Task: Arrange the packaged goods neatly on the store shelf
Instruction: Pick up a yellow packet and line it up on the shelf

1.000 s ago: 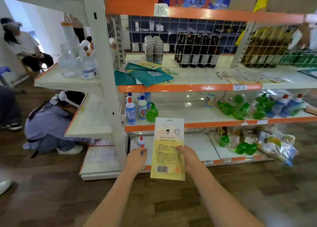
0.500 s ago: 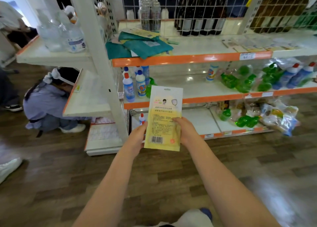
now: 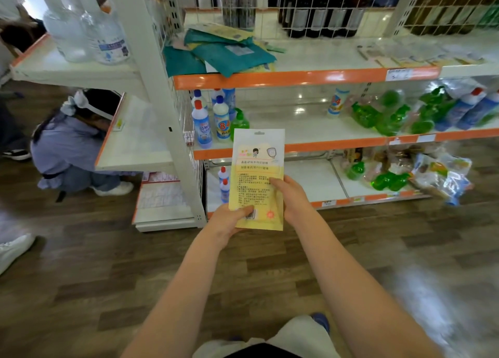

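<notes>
Now left hand [image 3: 229,222] gripping yellow packet [image 3: 258,179] lower.

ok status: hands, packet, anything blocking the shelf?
Left hand and right hand both grip yellow packet, upright, off the shelf. Teal packets heaped untidily on upper shelf. Nothing in the way.

The middle shelf [image 3: 310,125] lay bare between the upright bottles [image 3: 213,122] at its left and green pouches [image 3: 383,117] at its right. Teal packets [image 3: 224,52] crowded the upper shelf's left end; its centre stood open.
</notes>
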